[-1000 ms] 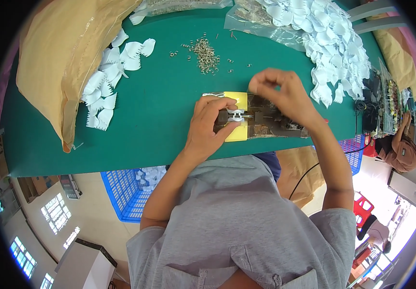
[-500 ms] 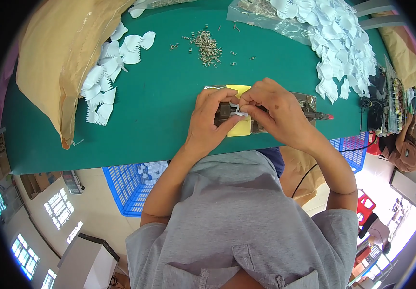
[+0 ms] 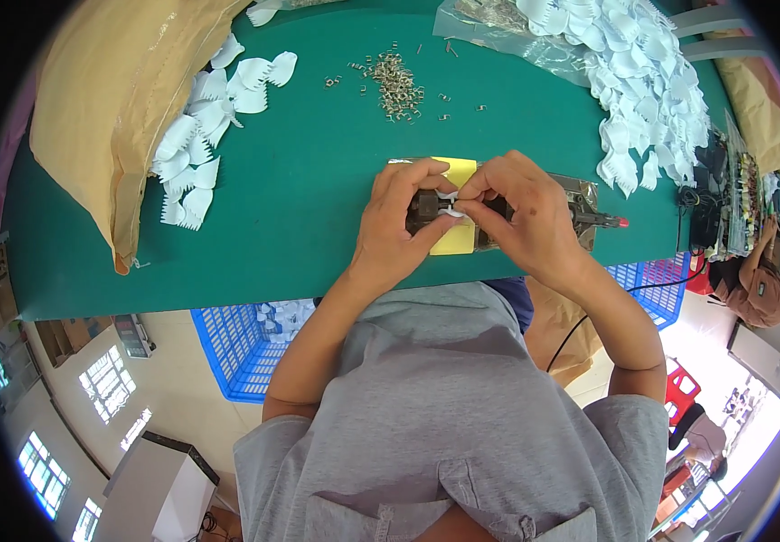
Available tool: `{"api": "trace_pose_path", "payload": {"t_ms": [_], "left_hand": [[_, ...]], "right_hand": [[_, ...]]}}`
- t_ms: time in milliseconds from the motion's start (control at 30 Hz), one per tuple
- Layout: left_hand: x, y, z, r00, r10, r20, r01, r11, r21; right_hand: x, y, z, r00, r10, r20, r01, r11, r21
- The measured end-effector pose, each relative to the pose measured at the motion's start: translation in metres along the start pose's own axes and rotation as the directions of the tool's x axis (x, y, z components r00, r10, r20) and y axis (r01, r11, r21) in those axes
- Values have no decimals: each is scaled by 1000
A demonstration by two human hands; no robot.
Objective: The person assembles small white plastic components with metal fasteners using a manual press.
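Observation:
My left hand (image 3: pixel 390 221) curls around the dark metal block of a bench fixture (image 3: pixel 422 210). Its thumb and forefinger close on a white plastic piece (image 3: pixel 450 212) that looks like half of a claw clip. Against the other side of that piece my right hand (image 3: pixel 524 208) pinches thumb and forefinger together; whatever lies between those fingertips is too small or hidden. A yellow plate (image 3: pixel 451 242) sits under the fingertips as part of the fixture. To the right of my right hand a red-tipped lever (image 3: pixel 602 219) sticks out.
Beyond my hands lies a pile of small metal clips or springs (image 3: pixel 397 88). White toothed pieces (image 3: pixel 639 81) heap up at the far right, and more (image 3: pixel 196 163) spill from a brown paper sack (image 3: pixel 101 117) on the left. Blue baskets (image 3: pixel 236 352) stand below the green table (image 3: pixel 291 226).
My right fingertips have shifted slightly and press closer against the white piece by the metal block. The whole view has moved a little; both hands stay at the fixture.

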State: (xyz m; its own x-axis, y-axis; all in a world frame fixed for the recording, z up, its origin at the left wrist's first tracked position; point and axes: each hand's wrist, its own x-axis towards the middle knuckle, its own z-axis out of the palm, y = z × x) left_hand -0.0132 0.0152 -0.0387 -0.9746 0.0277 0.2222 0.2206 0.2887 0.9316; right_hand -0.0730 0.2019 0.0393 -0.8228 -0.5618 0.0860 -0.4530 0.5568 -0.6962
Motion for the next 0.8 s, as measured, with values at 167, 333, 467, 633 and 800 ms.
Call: {"api": "trace_pose_path", "payload": {"t_ms": [167,333,467,633,800], "left_hand": [[8,3,1,1000,6,-16,-7,1000,-20],[14,1,0,998,58,19,-58,998,-21],[15,2,0,998,63,3,-63,998,-27],[14,3,1,1000,27,1,-27,999,-35],[15,3,1,999,33,-7,-33,998,-46]], "right_hand": [[-6,5,8,994,-29,-109,33,999,39],[-9,8,10,984,-96,-150,98,995,9],[-16,8,11,962,-167,-215,173,985,10],[-19,7,9,972,-83,-218,98,994,57],[-18,3,9,977,-47,-208,71,992,109]]}}
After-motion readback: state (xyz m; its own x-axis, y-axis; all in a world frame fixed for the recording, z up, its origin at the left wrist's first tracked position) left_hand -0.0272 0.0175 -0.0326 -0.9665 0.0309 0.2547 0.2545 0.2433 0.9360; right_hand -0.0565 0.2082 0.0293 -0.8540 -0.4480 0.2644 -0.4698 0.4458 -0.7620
